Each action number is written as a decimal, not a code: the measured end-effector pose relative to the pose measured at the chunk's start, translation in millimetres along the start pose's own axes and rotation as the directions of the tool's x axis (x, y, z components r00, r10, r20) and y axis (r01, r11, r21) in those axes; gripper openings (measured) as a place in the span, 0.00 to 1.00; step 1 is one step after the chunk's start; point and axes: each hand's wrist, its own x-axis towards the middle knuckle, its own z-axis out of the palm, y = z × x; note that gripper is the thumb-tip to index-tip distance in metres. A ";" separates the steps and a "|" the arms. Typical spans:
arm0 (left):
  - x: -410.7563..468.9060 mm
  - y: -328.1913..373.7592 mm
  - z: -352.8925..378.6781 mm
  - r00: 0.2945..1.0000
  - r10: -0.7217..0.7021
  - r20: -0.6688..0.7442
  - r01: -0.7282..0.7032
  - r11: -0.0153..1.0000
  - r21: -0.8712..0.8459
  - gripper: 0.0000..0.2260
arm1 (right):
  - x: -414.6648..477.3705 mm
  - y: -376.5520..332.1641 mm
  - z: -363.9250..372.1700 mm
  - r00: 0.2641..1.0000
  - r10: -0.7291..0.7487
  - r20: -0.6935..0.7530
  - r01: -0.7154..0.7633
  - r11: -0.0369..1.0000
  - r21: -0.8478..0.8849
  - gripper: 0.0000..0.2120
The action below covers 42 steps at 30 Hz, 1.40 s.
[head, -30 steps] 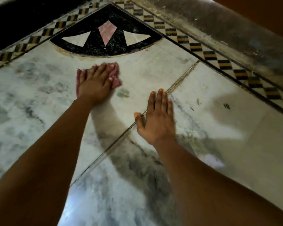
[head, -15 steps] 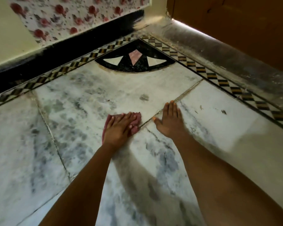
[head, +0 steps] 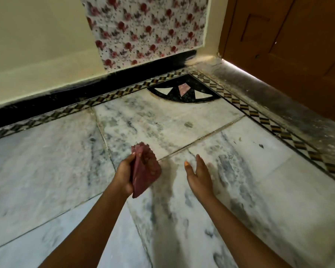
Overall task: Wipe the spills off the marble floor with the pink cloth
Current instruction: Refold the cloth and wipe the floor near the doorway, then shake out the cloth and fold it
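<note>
My left hand (head: pixel 125 173) holds the pink cloth (head: pixel 145 172) up off the white marble floor (head: pixel 46 161), thumb on one side and fingers behind the hanging fabric. My right hand (head: pixel 198 174) hovers beside it with straight fingers, holding nothing and lifted above the floor. A small grey spot (head: pixel 188 124) lies on the marble farther ahead, and small dark marks (head: pixel 261 146) sit to the right.
A black corner inlay (head: pixel 182 92) with a pink diamond sits in the room's corner. A chequered border strip (head: pixel 269 120) runs along both walls. A wooden door (head: pixel 290 45) stands at right, and a floral panel (head: pixel 147 29) covers the wall ahead.
Both hands have lifted off the floor. The left hand went from pressing the cloth flat on the marble to holding it in the air, and the view has pulled back and up.
</note>
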 end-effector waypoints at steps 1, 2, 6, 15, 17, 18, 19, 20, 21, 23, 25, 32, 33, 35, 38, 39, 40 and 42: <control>-14.5 3.9 -1.0 1.000 0.005 0.012 -0.005 1.000 -0.002 0.15 | -12.7 -8.5 -3.5 1.000 -0.013 -0.010 0.014 0.999 0.051 0.29; -27.4 6.5 0.2 1.000 0.013 0.021 -0.013 1.000 0.000 0.16 | -23.6 -16.0 -7.3 1.000 -0.025 -0.019 0.026 0.994 0.104 0.28; -83.3 15.0 6.2 0.999 0.045 -0.019 -0.044 0.998 0.047 0.15 | -75.4 -50.2 -19.3 0.998 -0.068 -0.010 0.069 0.970 0.234 0.26; -152.9 18.2 27.6 0.993 0.064 -0.102 -0.048 0.987 0.151 0.14 | -140.9 -86.3 -32.2 0.981 -0.191 0.031 0.173 0.939 0.299 0.23; -155.7 19.0 26.4 0.994 0.052 -0.096 -0.039 0.990 0.138 0.14 | -141.3 -90.2 -29.8 0.979 -0.201 0.038 0.181 0.937 0.298 0.22; -155.2 19.6 25.5 0.995 0.050 -0.087 -0.039 0.991 0.128 0.14 | -139.9 -91.7 -28.1 0.977 -0.209 0.041 0.187 0.935 0.301 0.22; -155.3 20.6 24.7 0.996 0.052 -0.077 -0.043 0.992 0.118 0.14 | -137.9 -92.7 -26.3 0.975 -0.216 0.046 0.192 0.933 0.303 0.21; -153.5 21.6 23.6 0.996 0.056 -0.073 -0.047 0.993 0.110 0.14 | -135.8 -93.8 -25.0 0.972 -0.228 0.049 0.203 0.931 0.302 0.21; -147.7 24.2 22.3 0.995 0.060 -0.076 -0.052 0.993 0.104 0.14 | -130.7 -95.1 -21.1 0.971 -0.233 0.052 0.207 0.931 0.302 0.21; -136.3 29.9 21.2 0.996 0.048 -0.079 -0.042 0.996 0.082 0.15 | -118.1 -97.0 -12.8 0.973 -0.227 0.050 0.202 0.931 0.304 0.20; -127.3 34.0 22.6 0.996 0.023 -0.082 -0.020 0.999 0.034 0.16 | -106.1 -99.7 -6.1 0.976 -0.213 0.049 0.188 0.931 0.312 0.20; -127.2 70.3 41.9 0.996 -0.062 -0.069 0.052 0.989 -0.136 0.16 | -84.5 -156.0 -13.8 0.999 -0.021 0.047 0.001 0.924 0.383 0.18; -136.0 82.7 48.7 0.996 -0.066 -0.065 0.057 0.988 -0.141 0.16 | -83.8 -170.2 -19.3 0.999 0.012 0.043 -0.028 0.917 0.399 0.18; -154.3 103.2 59.5 0.995 -0.062 -0.076 0.050 0.988 -0.144 0.16 | -91.5 -196.9 -32.3 0.997 0.064 0.039 -0.075 0.895 0.440 0.17; -199.9 145.1 86.0 0.996 -0.078 -0.049 0.069 0.983 -0.173 0.22 | -109.6 -249.3 -69.7 0.989 0.142 0.050 -0.147 0.846 0.512 0.17; -215.5 156.3 94.3 0.996 -0.077 -0.049 0.067 0.981 -0.183 0.22 | -117.9 -265.2 -82.1 0.989 0.141 0.050 -0.146 0.841 0.521 0.17; -232.5 167.6 102.9 0.995 -0.079 -0.067 0.066 0.982 -0.176 0.21 | -126.6 -281.2 -95.2 0.990 0.137 0.047 -0.141 0.844 0.518 0.17; -272.7 197.2 126.0 0.993 -0.089 -0.076 0.077 0.986 -0.149 0.18 | -147.5 -320.0 -128.9 0.990 0.136 0.039 -0.137 0.845 0.517 0.17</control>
